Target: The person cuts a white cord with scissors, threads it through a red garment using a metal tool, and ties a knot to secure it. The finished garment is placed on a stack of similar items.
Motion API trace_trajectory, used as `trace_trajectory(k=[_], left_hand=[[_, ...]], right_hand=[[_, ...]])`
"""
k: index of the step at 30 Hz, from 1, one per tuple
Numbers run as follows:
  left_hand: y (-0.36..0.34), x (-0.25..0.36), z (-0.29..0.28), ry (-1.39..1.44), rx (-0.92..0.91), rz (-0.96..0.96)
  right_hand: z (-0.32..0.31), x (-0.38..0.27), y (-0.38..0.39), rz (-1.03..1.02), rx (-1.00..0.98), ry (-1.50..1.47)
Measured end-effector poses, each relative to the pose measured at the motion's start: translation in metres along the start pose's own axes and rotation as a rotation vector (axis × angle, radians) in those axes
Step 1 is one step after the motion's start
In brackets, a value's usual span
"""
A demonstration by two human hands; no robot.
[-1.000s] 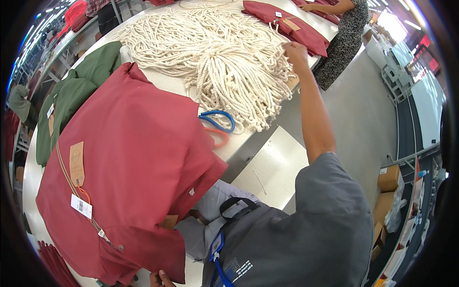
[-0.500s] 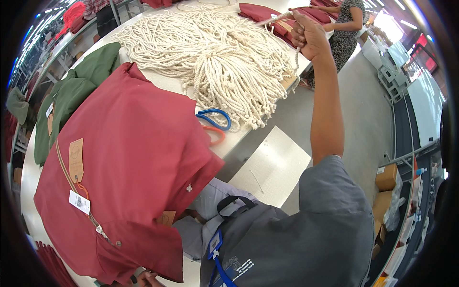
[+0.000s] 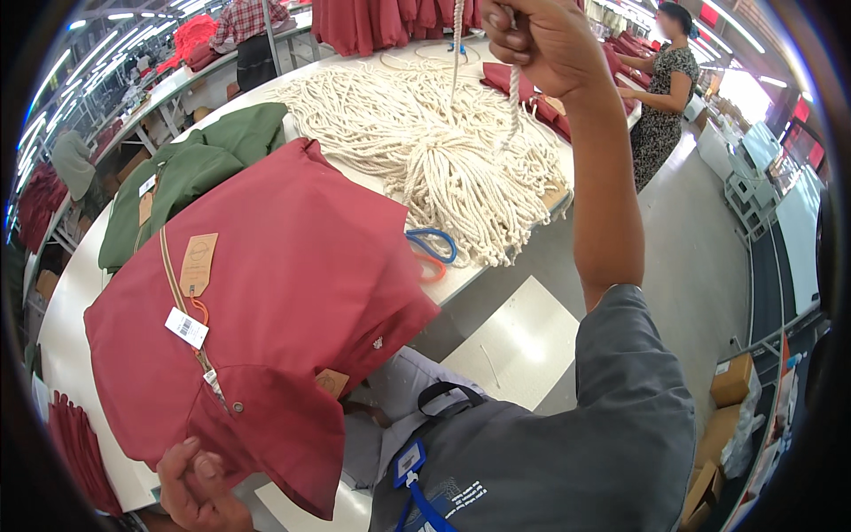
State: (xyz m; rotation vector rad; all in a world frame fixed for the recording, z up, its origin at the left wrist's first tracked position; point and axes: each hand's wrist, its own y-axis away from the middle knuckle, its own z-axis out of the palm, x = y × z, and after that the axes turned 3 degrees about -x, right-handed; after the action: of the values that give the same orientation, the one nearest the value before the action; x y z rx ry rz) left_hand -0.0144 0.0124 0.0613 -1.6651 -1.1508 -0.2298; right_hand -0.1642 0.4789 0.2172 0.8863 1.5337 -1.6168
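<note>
My right hand (image 3: 545, 44), raised at the top, is closed on a cream cotton rope (image 3: 514, 93), whose strands hang down on either side of the fist. Below it spreads a big heap of the same cream cords (image 3: 425, 133) with knotted ends. A dark red fabric bag (image 3: 292, 257) with a zip, a brown card tag (image 3: 198, 263) and a white label tag (image 3: 186, 328) lies across the near left of the table. Beside its lower edge is my left hand (image 3: 202, 492), fingers loosely bent and apart, nothing visible in them.
Blue-handled (image 3: 434, 244) and orange-handled (image 3: 432, 269) scissors stick out from under the bag. A green bag (image 3: 177, 168) lies behind on the white table (image 3: 66, 355). Another person (image 3: 669, 89) stands at the far right. Cardboard boxes (image 3: 731, 381) stand at right.
My right hand has drawn the rope nearer and higher. My left hand has come out from beneath the red bag's lower edge and moved left. The view has tilted up.
</note>
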Motion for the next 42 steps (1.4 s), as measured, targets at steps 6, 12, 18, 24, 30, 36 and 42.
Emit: trace_trajectory(k=[6,12,18,24,30,36,42], left_hand=[[-0.034,0.035,0.033,0.034,-0.032,0.151],[-0.048,0.065,0.068,0.321,-0.357,0.010],[-0.034,0.076,0.165,1.449,-0.661,-0.727],[-0.040,0.044,0.174,1.487,-0.133,-0.619],[-0.033,0.012,0.147,1.541,-0.010,-0.605],[-0.009,-0.007,0.114,1.173,-0.085,-0.649],[0.012,-0.004,0.098,0.676,-0.221,-0.535]], right_hand=[[0.024,-0.007,-0.005,-0.023,-0.052,0.010],[0.074,-0.003,0.010,-0.080,-0.045,-0.172],[0.137,0.045,0.069,-0.071,-0.016,-0.479],[0.171,0.093,0.161,0.010,0.060,-0.549],[0.178,0.134,0.207,0.333,-0.023,-0.242],[0.146,0.120,0.175,0.112,-0.181,0.143],[0.189,0.137,0.152,0.268,-0.666,0.039]])
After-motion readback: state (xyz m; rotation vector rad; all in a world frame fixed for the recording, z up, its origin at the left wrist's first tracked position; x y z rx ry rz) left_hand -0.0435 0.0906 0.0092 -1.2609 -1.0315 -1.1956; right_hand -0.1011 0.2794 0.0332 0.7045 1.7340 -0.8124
